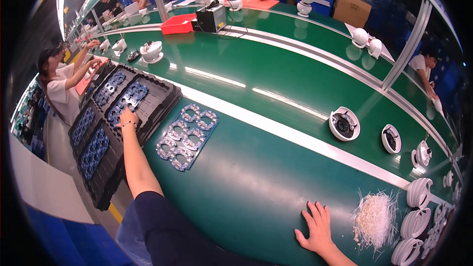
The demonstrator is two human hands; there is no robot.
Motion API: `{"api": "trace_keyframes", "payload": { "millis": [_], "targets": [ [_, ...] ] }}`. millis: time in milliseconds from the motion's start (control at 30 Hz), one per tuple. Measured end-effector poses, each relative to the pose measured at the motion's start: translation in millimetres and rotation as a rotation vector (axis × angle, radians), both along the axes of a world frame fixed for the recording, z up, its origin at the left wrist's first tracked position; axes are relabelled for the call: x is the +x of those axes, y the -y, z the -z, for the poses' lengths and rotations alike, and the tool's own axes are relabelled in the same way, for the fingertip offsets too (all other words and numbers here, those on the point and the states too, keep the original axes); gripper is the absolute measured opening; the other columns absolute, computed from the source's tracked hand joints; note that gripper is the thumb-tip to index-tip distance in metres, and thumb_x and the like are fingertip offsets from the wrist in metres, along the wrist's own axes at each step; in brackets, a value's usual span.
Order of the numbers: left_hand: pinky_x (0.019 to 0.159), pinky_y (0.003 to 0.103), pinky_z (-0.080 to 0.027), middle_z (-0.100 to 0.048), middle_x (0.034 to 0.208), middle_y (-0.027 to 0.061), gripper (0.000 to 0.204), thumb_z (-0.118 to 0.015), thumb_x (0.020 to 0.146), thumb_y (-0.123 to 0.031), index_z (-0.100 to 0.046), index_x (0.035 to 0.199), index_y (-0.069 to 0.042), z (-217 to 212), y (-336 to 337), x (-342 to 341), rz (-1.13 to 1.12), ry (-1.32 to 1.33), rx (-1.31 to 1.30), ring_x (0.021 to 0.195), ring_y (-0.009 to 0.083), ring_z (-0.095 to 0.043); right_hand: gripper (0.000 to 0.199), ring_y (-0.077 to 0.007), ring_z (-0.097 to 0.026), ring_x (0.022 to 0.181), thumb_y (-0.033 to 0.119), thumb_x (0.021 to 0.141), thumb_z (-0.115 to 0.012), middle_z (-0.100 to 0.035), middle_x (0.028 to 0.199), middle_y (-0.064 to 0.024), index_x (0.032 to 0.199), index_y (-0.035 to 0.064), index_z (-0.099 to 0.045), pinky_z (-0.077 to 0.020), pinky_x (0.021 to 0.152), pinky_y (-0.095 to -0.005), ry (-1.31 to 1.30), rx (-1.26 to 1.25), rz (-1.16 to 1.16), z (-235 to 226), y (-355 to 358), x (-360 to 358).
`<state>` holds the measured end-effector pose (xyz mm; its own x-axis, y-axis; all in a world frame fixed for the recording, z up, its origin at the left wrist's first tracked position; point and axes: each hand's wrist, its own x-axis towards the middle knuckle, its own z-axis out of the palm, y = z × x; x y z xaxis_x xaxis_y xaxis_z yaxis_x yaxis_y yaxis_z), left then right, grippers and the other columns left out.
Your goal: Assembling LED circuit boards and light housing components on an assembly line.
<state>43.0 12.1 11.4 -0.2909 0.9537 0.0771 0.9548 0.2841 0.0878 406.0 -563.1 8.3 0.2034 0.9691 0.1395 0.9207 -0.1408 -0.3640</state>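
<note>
reaching over blue circuit panel (132,96), long axis slanting up-right, left hand (128,117) grip unclear, right hand (317,229) splayed

We are seeing a green bench (246,182) carrying blue circuit boards (187,134) at left, white strands (377,216) and white rings (415,223) near right.

We see a green table (256,182), blue circuit boards (186,135) speckled silvery white, a black tray (104,192), a red bin (173,28), an orange-pink mat (258,3), a white bowl (345,125) with a black inside, whitish strands (377,219) and our dark navy sleeve (162,221).
</note>
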Motion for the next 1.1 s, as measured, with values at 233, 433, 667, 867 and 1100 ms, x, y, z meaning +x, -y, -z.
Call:
{"api": "trace_keyframes", "payload": {
  "millis": [233,433,667,867,1100],
  "targets": [
    [0.078,0.044,-0.05,-0.062,0.102,0.0108,0.02,-0.049,0.086,-0.017,-0.06,0.1,-0.01,-1.3,1.2,-9.0,0.088,-0.278,0.17,0.097,0.0298,-0.061,0.056,-0.0409,-0.033,0.122,0.027,0.067,-0.068,-0.039,0.132,-0.0198,0.114,0.0016,-0.051,-0.0222,0.1,-0.0575,-0.011,0.018,-0.015,-2.0,-5.9,-4.8],
    [0.074,0.041,-0.051,-0.059,0.098,0.0121,0.01,-0.052,0.082,-0.011,-0.06,0.086,-0.007,-13.2,25.9,-1.1,0.301,-0.367,0.286,0.097,0.0308,-0.056,0.054,-0.0402,-0.033,0.123,0.028,0.069,-0.068,-0.038,0.133,-0.0195,0.113,0.0014,-0.052,-0.0215,0.101,-0.0568,0.01,0.047,-0.006,1.9,-2.3,1.0],
    [0.071,0.042,-0.046,-0.057,0.083,0.0169,0.012,-0.051,0.083,-0.009,-0.061,0.086,-0.003,-128.4,77.8,22.4,0.463,-0.143,0.839,0.08,0.0343,-0.055,0.055,-0.0411,-0.032,0.125,0.027,0.07,-0.068,-0.037,0.134,-0.0199,0.115,0.001,-0.052,-0.0212,0.103,-0.0556,-0.021,0.072,-0.026,2.8,-4.7,2.5],
    [0.068,0.043,-0.044,-0.057,0.075,0.0174,0.013,-0.051,0.083,-0.011,-0.058,0.079,-0.001,-150.0,256.2,158.0,1.0,0.363,0.872,0.072,0.0345,-0.053,0.067,-0.0405,-0.027,0.129,0.013,0.068,-0.067,-0.029,0.141,-0.0168,0.128,0.0044,-0.039,-0.0215,0.103,-0.0536,-0.186,0.368,0.032,-5.8,15.0,8.1],
    [0.063,0.033,-0.058,-0.054,0.089,0.0002,0.02,-0.046,0.094,-0.021,-0.054,0.105,-0.006,-7.1,453.8,266.2,0.741,1.703,-0.842,0.084,0.0101,-0.054,0.064,-0.0252,-0.047,0.111,0.008,0.086,-0.054,-0.035,0.133,-0.0176,0.139,0.0053,-0.018,-0.0477,0.084,-0.0392,-1.502,0.585,0.474,4.2,51.8,35.6]
  ]
}}
